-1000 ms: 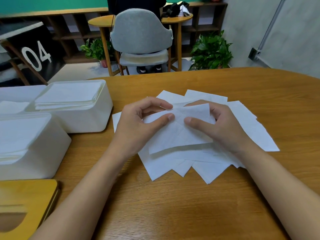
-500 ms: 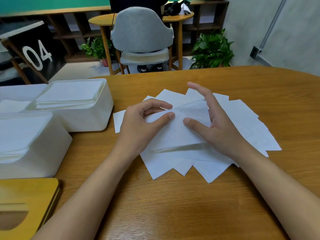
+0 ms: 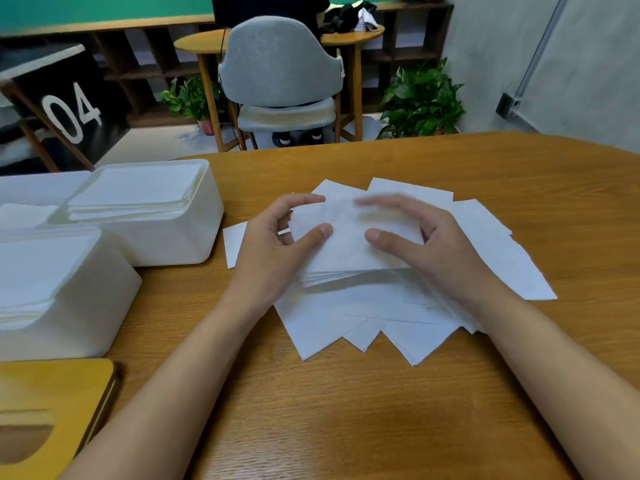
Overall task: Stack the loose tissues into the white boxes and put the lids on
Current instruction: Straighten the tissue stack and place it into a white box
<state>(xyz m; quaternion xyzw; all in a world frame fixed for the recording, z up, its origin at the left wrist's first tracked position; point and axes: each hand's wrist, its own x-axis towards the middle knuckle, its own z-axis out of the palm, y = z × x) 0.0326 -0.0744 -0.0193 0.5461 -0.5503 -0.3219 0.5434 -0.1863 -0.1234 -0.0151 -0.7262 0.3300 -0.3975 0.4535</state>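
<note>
Two open boxes (image 3: 173,244) at left held tissues. The left hand (image 3: 273,247) pinched a small stack (image 3: 346,244) above the loose tissues (image 3: 502,258). The right hand (image 3: 440,251) curled round its other end, fingers blurred. This looked like the gathering step. Next, the stack likely needed squaring and carrying left to a box.

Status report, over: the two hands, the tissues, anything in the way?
Left hand and right hand both grip a small tissue stack, above the loose tissues. White boxes at left open, part filled. Wooden lid off. Nothing between stack and boxes.
</note>
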